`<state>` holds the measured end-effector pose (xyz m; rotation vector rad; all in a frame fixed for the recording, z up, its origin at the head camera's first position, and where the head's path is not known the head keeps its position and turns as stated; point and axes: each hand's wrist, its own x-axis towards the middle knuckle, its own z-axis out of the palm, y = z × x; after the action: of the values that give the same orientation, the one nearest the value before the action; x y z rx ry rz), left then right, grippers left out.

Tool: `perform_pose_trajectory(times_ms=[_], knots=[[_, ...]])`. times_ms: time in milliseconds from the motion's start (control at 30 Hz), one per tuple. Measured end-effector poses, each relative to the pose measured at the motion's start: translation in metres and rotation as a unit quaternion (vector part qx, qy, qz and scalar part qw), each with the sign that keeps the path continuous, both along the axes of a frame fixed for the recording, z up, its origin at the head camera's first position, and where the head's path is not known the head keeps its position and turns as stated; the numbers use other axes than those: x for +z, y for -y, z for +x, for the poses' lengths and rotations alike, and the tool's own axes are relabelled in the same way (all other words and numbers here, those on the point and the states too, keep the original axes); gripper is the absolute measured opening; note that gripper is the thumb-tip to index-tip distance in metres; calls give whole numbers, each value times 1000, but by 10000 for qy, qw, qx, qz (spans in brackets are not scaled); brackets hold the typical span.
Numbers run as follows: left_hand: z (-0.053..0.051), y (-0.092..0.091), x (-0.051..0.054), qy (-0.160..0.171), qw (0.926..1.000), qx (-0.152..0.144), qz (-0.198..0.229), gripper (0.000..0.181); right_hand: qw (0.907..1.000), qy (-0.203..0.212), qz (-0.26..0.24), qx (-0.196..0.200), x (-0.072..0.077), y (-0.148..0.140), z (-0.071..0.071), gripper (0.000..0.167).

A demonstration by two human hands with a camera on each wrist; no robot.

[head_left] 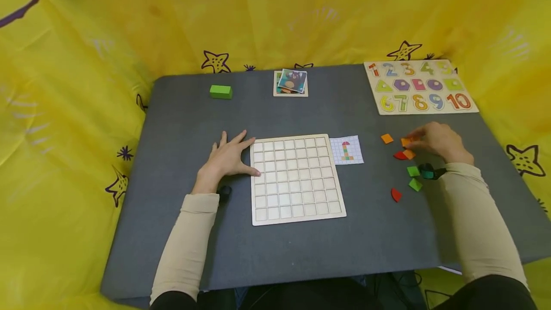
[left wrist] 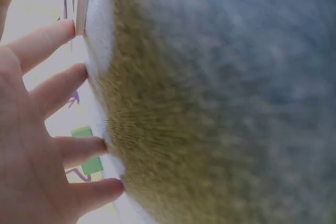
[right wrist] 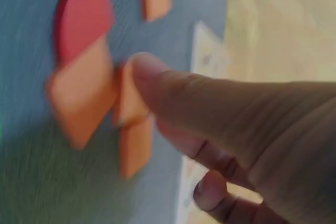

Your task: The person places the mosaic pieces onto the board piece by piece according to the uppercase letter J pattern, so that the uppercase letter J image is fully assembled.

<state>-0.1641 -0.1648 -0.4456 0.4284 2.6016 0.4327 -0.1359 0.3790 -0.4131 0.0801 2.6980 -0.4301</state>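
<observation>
My left hand [head_left: 228, 157] lies with fingers spread at the left edge of a wooden grid board [head_left: 297, 181], its thumb touching the rim. In the left wrist view, the spread fingers [left wrist: 60, 90] rest on the table beside the board's edge. At the right, my right hand [head_left: 441, 141] pinches an orange square tile [right wrist: 131, 95] between thumb and fingers, low over the table. Close by lie another orange square [right wrist: 84, 90], one more orange tile [right wrist: 137, 148] and a red quarter-circle tile [right wrist: 86, 17].
A pattern card [head_left: 347, 150] touches the board's right side. Green squares [head_left: 415, 184], a second red piece [head_left: 396, 194] and a loose orange square [head_left: 387, 138] lie at right. Farther back are a green block [head_left: 221, 92], picture cards [head_left: 292, 81] and a number puzzle [head_left: 419, 102].
</observation>
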Motion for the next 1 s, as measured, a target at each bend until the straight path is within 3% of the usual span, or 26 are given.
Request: perform_pose_trajectory(times_ms=[267,433,733,933,1000], knots=[[1,-3,-1,75,10000,34,-24,115,9998,86,133,107,-4,11,-5,44],[1,-5,-1,98,9999,32,41,115,9999,109,42,26,-9,5,-5,31],[7,-16,7,50,10000,-60,-29,108,9942,-894,-597,66,-4,18,-7,25],[7,-20,10,52,10000,-48,66,105,9985,-312,-442,22,-9,14,-12,32],[7,-21,11,97,9999,-65,89,105,9987,-351,-349,87,-12,15,-10,34]])
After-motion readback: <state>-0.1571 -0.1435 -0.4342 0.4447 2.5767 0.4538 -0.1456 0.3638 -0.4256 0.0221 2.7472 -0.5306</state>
